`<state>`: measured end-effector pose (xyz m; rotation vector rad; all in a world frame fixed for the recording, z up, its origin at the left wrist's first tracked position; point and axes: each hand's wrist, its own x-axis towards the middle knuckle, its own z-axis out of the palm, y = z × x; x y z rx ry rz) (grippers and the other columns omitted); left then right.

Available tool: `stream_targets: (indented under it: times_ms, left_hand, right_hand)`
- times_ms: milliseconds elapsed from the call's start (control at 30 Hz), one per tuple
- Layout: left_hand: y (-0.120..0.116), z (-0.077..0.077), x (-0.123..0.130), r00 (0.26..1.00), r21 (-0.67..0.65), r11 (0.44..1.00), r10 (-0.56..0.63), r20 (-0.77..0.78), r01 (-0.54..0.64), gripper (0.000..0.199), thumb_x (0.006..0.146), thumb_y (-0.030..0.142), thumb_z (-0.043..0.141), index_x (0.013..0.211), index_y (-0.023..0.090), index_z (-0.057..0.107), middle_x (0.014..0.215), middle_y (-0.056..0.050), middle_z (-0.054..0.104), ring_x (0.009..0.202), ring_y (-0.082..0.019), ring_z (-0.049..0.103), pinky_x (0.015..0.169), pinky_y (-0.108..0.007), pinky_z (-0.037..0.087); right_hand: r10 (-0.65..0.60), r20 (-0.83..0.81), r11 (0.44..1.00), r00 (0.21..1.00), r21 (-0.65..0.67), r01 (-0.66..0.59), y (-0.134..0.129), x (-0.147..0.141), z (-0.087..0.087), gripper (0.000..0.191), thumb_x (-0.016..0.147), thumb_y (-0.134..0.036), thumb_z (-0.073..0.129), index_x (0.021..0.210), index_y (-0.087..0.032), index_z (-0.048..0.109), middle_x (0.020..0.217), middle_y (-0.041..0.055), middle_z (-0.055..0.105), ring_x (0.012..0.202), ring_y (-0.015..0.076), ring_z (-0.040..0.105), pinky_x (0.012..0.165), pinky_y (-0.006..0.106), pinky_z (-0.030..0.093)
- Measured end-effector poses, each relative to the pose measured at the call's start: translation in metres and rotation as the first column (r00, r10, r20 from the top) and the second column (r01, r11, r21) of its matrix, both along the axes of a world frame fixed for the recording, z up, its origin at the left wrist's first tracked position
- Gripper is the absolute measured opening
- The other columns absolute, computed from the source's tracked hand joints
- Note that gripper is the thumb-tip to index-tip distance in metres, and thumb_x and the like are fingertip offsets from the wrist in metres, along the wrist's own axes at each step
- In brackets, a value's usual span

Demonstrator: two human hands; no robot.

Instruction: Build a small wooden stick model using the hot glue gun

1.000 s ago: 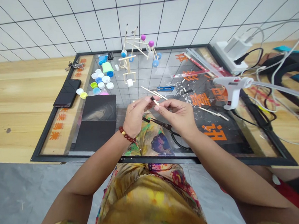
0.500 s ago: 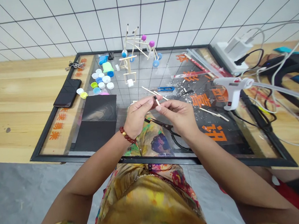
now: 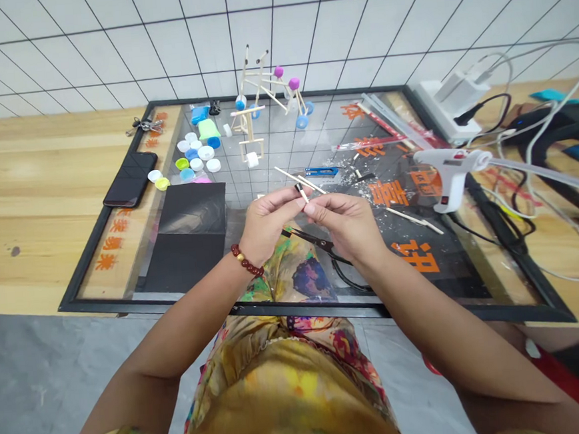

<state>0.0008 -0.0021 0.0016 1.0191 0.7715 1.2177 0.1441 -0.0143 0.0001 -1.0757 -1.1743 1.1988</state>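
Observation:
A short pale wooden stick with a black tip (image 3: 304, 194) is pinched between both my hands above the glass board. My right hand (image 3: 353, 227) is closed, with thumb and forefinger on the stick's lower end. My left hand (image 3: 269, 224) is closed too, its thumb and fingertips at the stick near the black end. Beneath the hands lie black-handled scissors (image 3: 316, 240), partly hidden. Just beyond my fingers are loose thin sticks (image 3: 286, 176) and a blue cutter (image 3: 322, 171).
Farther back stands a stick structure (image 3: 248, 112) with caps and purple balls. Bottle caps (image 3: 206, 154), black card (image 3: 185, 262) and a phone (image 3: 131, 180) lie left. At right are a white glue gun (image 3: 454, 172), a power strip (image 3: 444, 114) and tangled cables.
My left thumb has slid right, closer to my right fingertips. The stick's black tip has shifted slightly up and left. Objects on the board stay where they were.

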Motion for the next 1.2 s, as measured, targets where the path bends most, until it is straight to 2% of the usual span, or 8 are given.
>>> stream_targets:
  times_ms: [200,333,500,600,733,900,1033,1200]
  left_hand:
    - [0.0,0.001,0.0,0.998,-0.032,0.999,-0.017,0.052,0.018,0.019,0.075,0.037,0.076,0.086,0.021,0.078,0.097,-0.006,0.076,0.101,-0.021,0.068,0.095,-0.036,0.049]
    - [0.001,0.008,-0.004,0.988,-0.116,0.991,0.084,0.129,-0.069,0.022,0.072,0.036,0.079,0.086,0.019,0.075,0.082,-0.004,0.073,0.084,-0.016,0.069,0.089,-0.035,0.052]
    - [0.004,0.019,-0.003,0.99,-0.245,0.969,0.037,0.138,-0.002,0.025,0.069,0.033,0.081,0.085,0.015,0.072,0.072,0.001,0.063,0.061,-0.007,0.057,0.064,-0.025,0.051]
    - [0.008,0.024,0.0,0.989,-0.274,0.962,0.035,0.145,0.007,0.025,0.067,0.029,0.082,0.084,0.015,0.071,0.068,0.002,0.06,0.056,-0.005,0.051,0.056,-0.02,0.046]
    - [0.017,0.026,0.002,0.989,-0.31,0.951,0.034,0.142,0.012,0.029,0.064,0.028,0.083,0.087,0.014,0.071,0.066,0.002,0.058,0.057,-0.006,0.053,0.055,-0.019,0.045]
    - [0.027,0.018,0.004,0.992,-0.31,0.948,0.096,0.078,-0.067,0.031,0.066,0.028,0.081,0.092,0.013,0.073,0.064,0.002,0.057,0.054,-0.005,0.049,0.05,-0.019,0.04]
    - [0.029,0.008,0.001,0.991,-0.253,0.959,0.135,-0.002,-0.131,0.029,0.071,0.029,0.076,0.095,0.013,0.074,0.063,0.002,0.056,0.052,-0.005,0.046,0.051,-0.019,0.037]
    - [0.026,0.005,-0.006,0.986,-0.198,0.967,0.144,-0.083,-0.158,0.027,0.076,0.029,0.072,0.097,0.014,0.073,0.069,-0.001,0.063,0.053,-0.005,0.048,0.052,-0.02,0.038]
  right_hand:
    - [-0.014,0.053,0.999,0.998,0.043,0.012,0.001,-0.001,0.001,0.026,0.063,-0.045,0.083,0.074,-0.023,0.074,0.072,-0.0001,0.071,0.065,0.014,0.061,0.068,0.032,0.052]
    - [-0.194,0.283,0.965,0.939,0.227,0.131,-0.009,0.013,0.017,0.019,0.072,-0.037,0.079,0.083,-0.022,0.074,0.082,0.0017,0.072,0.073,0.0152,0.063,0.075,0.033,0.052]
    - [-0.342,0.543,0.937,0.767,0.257,0.236,-0.045,0.071,0.023,0.014,0.075,-0.037,0.076,0.081,-0.025,0.074,0.077,0.0016,0.073,0.068,0.0174,0.063,0.069,0.033,0.05]
    - [-0.455,0.66,0.867,0.598,0.177,0.465,-0.057,0.128,0.008,0.017,0.07,-0.041,0.079,0.077,-0.026,0.074,0.065,0.0044,0.071,0.058,0.0192,0.062,0.057,0.034,0.044]
    - [-0.463,0.764,0.768,0.449,0.093,0.634,-0.035,0.191,-0.011,0.025,0.059,-0.044,0.085,0.069,-0.026,0.072,0.056,0.0097,0.066,0.05,0.0185,0.056,0.053,0.037,0.036]
    - [-0.309,0.913,0.775,0.266,0.08,0.627,0.013,0.208,-0.011,0.043,0.063,-0.059,0.074,0.077,-0.019,0.068,0.071,0.0106,0.065,0.059,0.0194,0.052,0.059,0.035,0.035]
    - [-0.173,0.939,0.778,0.297,-0.055,0.626,0.033,0.202,-0.011,0.052,0.073,-0.064,0.059,0.085,-0.014,0.069,0.06,0.006,0.06,0.059,0.0218,0.054,0.06,0.034,0.036]
    - [-0.443,0.825,0.778,0.351,0.159,0.608,0.035,0.189,-0.01,0.052,0.077,-0.055,0.059,0.103,-0.011,0.072,0.077,0.01,0.069,0.072,0.024,0.061,0.07,0.037,0.045]
